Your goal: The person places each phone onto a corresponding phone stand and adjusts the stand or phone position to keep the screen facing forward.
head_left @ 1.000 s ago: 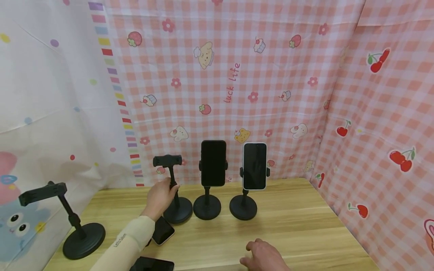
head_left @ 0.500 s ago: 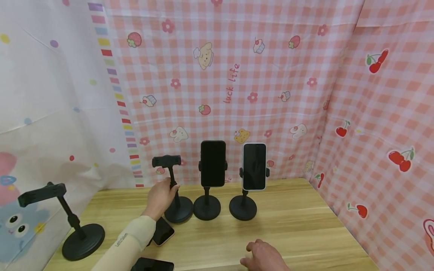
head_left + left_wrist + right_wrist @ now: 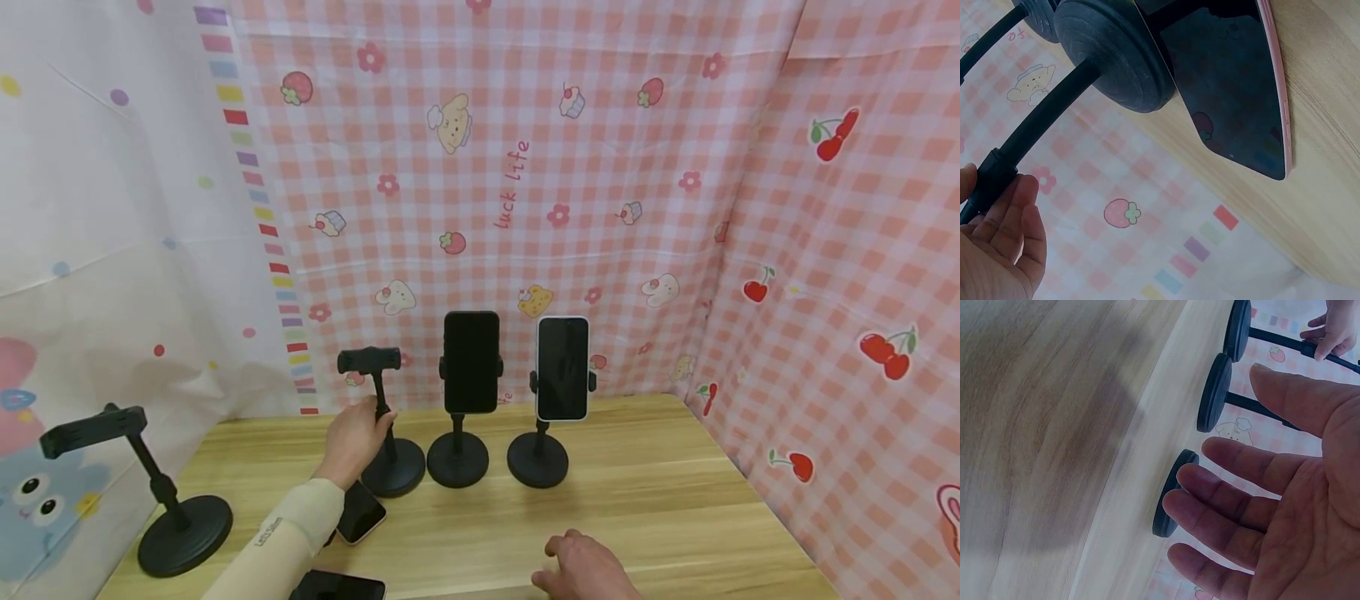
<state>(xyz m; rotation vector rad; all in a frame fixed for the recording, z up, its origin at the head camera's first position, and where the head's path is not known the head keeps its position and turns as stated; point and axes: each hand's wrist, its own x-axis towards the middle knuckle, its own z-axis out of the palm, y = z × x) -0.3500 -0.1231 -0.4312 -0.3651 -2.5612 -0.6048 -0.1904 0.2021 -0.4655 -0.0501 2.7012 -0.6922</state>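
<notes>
My left hand [image 3: 358, 439] grips the post of a black phone stand [image 3: 393, 468] at its collar, thumb on one side and fingers on the other, as the left wrist view shows. That stand's clamp head [image 3: 369, 360] holds no phone. Just right of it stands a second phone stand [image 3: 457, 460] bearing a black phone [image 3: 472, 362]. A third stand [image 3: 537, 460] bears a white-edged phone [image 3: 563, 368]. My right hand [image 3: 583, 567] hovers at the front of the table, fingers loosely bent and holding nothing; its palm [image 3: 1310, 531] fills the right wrist view.
Another phone stand [image 3: 184, 535] without a phone is at the table's left. A pink-edged phone [image 3: 1229, 81] lies beside the gripped stand's base. A further dark phone [image 3: 341, 586] lies at the front edge, partly behind my sleeve [image 3: 281, 533]. Printed cloth [image 3: 480, 167] hangs behind the table.
The clamp head of the gripped stand has dropped slightly over the last half second. My left hand keeps its hold on the post, and my right hand stays in place.
</notes>
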